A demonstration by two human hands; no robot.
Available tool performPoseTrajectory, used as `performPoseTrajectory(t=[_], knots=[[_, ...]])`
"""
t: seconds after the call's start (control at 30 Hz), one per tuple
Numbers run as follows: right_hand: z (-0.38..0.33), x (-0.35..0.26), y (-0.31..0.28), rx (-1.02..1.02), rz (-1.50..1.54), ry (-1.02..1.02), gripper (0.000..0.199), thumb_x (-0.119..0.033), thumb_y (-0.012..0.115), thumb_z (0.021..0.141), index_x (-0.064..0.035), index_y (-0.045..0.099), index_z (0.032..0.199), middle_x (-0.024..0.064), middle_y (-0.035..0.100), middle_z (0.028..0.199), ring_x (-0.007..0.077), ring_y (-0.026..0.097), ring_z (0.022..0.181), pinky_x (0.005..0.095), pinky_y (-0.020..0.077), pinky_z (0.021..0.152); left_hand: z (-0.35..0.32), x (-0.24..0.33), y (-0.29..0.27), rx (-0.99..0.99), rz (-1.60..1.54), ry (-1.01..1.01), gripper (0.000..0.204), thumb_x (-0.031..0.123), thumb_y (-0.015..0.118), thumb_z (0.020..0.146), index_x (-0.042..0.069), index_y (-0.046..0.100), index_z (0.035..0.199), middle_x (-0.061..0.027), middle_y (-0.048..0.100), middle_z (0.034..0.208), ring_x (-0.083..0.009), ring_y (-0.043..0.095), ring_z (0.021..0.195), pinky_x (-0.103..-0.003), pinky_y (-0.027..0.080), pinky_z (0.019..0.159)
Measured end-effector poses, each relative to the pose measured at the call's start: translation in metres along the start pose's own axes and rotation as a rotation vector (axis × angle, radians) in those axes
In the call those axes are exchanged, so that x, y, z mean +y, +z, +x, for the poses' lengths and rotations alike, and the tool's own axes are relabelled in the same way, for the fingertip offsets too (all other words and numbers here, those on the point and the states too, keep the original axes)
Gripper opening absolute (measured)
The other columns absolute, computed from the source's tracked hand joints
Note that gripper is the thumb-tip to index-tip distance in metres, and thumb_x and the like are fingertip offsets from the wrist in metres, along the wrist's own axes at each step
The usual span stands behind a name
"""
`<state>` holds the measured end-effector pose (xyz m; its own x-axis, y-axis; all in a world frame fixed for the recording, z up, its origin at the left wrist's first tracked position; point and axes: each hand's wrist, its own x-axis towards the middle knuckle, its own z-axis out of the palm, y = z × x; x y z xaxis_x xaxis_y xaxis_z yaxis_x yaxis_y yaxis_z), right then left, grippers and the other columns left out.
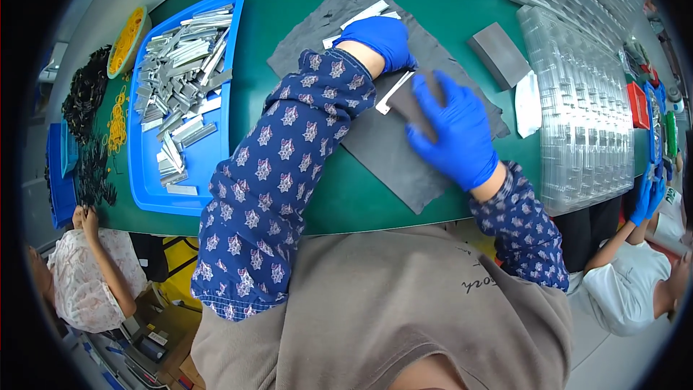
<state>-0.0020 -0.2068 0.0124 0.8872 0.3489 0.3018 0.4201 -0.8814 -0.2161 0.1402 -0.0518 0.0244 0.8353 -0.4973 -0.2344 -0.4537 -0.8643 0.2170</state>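
My left hand (381, 40), in a blue glove, is bent over the dark grey sheet with its fingers closed at the far end of a thin metal strip (390, 95). Its fingertips are mostly hidden. More metal strips (372, 11) lie on the sheet just beyond that hand. My right hand (456, 130), also gloved in blue, grips a dark grey block (417, 110) from above, its fingers over the top and thumb at the near side. The block rests right beside the strip. Beneath both hands spreads the dark sheet (393, 162).
Left stands a blue tray (229, 94) heaped with metal strips, beside a bowl of yellow bands (127, 42) and black pieces (90, 101). A second grey block (499, 56), a white packet (528, 105) and stacked clear plastic trays (581, 112) stand right. Other people work on both sides.
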Motion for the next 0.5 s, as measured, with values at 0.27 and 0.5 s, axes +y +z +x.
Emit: performPoseTrajectory(t=[0.27, 0.5], knots=[[0.002, -0.002, -0.003, -0.063, 0.072, -0.097, 0.068, -0.028, 0.071, 0.074, -0.0122, 0.050, 0.137, 0.0241, 0.049, 0.130, 0.0383, 0.054, 0.101, 0.0470, 0.0435, 0.089, -0.004, 0.000, 0.003, 0.003, -0.003, 0.003, 0.047, 0.052, 0.064, 0.080, 0.008, 0.073, 0.091, -0.0158, 0.069, 0.091, -0.0324, 0.066, 0.086, -0.042, 0.051, 0.078], [-0.002, -0.011, -0.010, -0.138, 0.167, -0.266, 0.062, -0.028, 0.070, 0.076, -0.0117, 0.054, 0.133, 0.0242, 0.051, 0.128, 0.0371, 0.055, 0.100, 0.0446, 0.0450, 0.087, -0.009, -0.001, 0.001, 0.010, -0.006, -0.036, 0.048, 0.054, 0.065, 0.079, 0.008, 0.073, 0.090, -0.0148, 0.070, 0.091, -0.0325, 0.066, 0.085, -0.042, 0.051, 0.077]])
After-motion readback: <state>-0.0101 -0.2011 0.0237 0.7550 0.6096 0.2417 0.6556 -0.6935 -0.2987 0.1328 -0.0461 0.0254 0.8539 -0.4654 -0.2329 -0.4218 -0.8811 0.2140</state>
